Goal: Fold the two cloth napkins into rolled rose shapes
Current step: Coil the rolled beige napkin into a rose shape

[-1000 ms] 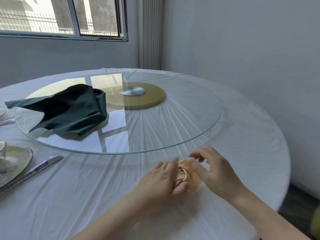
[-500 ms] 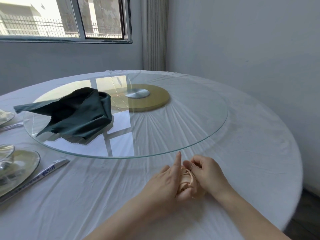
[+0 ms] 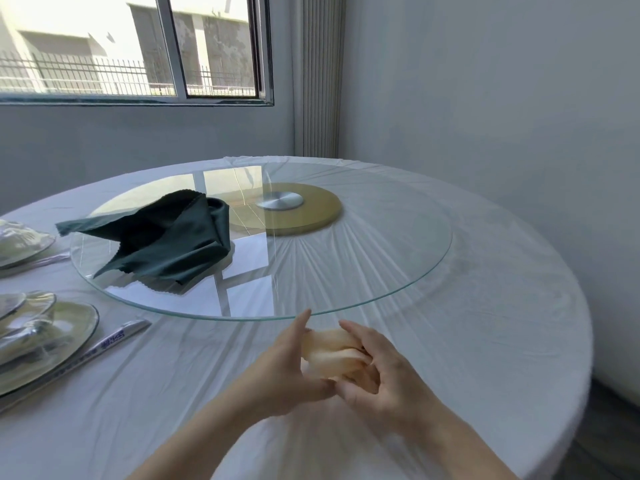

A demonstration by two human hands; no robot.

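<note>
Left hand (image 3: 284,370), right hand (image 3: 389,379) grip peach napkin (image 3: 329,348) (roll lies crosswise).

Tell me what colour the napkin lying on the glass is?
The napkin is dark green, clearest in the head view.
</note>
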